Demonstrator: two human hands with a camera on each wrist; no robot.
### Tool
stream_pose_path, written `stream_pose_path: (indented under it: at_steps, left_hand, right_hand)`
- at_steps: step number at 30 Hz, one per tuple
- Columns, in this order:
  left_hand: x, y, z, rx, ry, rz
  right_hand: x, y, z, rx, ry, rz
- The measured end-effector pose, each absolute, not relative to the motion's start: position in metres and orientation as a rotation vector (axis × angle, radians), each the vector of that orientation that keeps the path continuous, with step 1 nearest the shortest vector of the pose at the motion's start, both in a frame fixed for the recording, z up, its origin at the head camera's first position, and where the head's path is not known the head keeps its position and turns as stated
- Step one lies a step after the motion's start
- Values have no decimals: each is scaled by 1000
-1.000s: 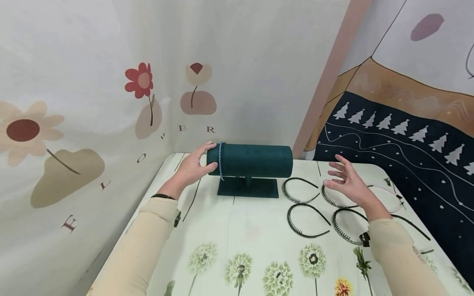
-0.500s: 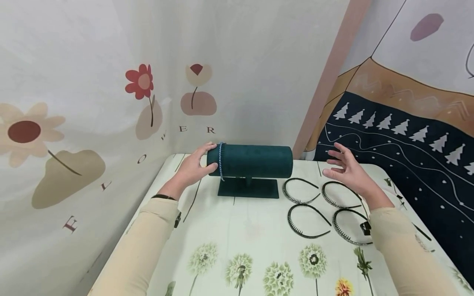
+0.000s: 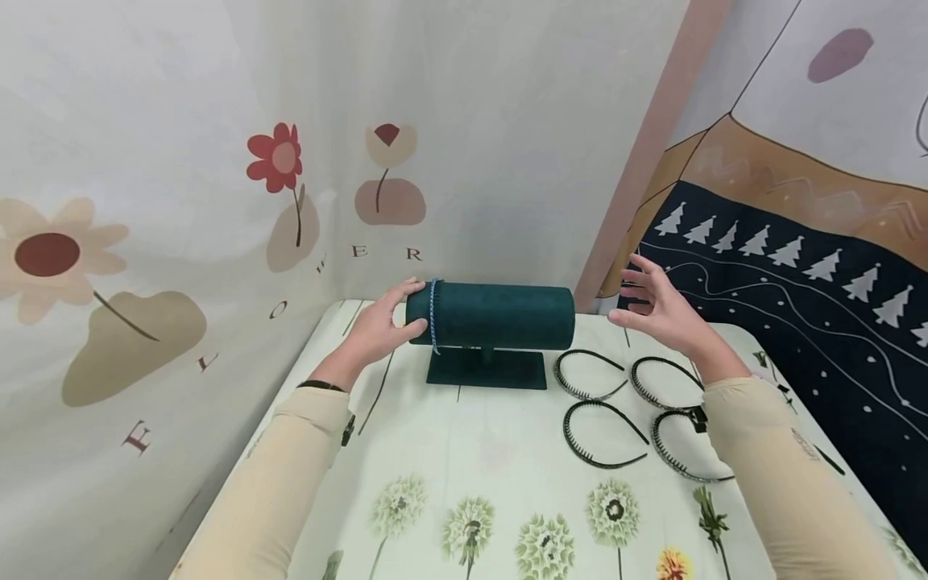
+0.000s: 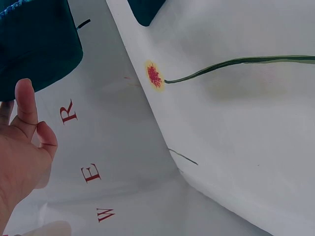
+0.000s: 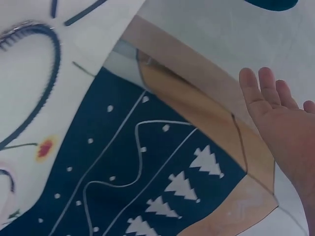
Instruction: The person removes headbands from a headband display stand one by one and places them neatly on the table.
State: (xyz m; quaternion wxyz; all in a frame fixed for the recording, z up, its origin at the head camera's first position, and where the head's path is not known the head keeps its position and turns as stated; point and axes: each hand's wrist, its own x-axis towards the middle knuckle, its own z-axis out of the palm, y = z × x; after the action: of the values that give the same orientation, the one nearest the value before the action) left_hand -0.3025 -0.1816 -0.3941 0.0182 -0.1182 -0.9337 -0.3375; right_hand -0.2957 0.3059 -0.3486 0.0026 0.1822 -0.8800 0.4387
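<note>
A dark green velvet bracelet display stand (image 3: 500,316), a horizontal roll on a flat base, stands at the back of the table. Near its left end a blue braided band (image 3: 432,318) runs around the roll. My left hand (image 3: 373,334) holds that end, thumb in front and fingers toward the back. In the left wrist view the thumb (image 4: 25,98) overlaps the edge of the roll (image 4: 44,54). My right hand (image 3: 663,310) hovers in the air right of the stand, fingers spread and holding nothing. The right wrist view shows its palm apart from everything.
Several black toothed headbands lie on the right of the table, among them a nearer one (image 3: 567,431) and one beside the stand (image 3: 557,374). My right sleeve (image 3: 783,467) covers part of that side. Printed curtains (image 3: 507,161) hang behind the table.
My right hand has risen and moved left toward the stand, away from over the headbands. My left hand and the stand have stayed in place.
</note>
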Motion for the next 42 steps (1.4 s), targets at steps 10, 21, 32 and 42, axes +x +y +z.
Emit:
stream_pose_path:
  at_steps: [10,21,32,42]
  left_hand:
    - [-302,-181,-398,-355,-2881,-1066]
    - [-296,-189,-400,-324,-2884,-1061]
    - [-292,-187,-399,-336,-2896,-1067]
    - [-302,-183,-393,-369,-2894,-1035]
  right_hand:
    - [-322,268,-326,597,-2875,1168]
    - [-345,220,-318,654,-2964,946]
    - [-357,174,-312,737,-2991,841]
    - [-354,126,-304,863,-2991,693]
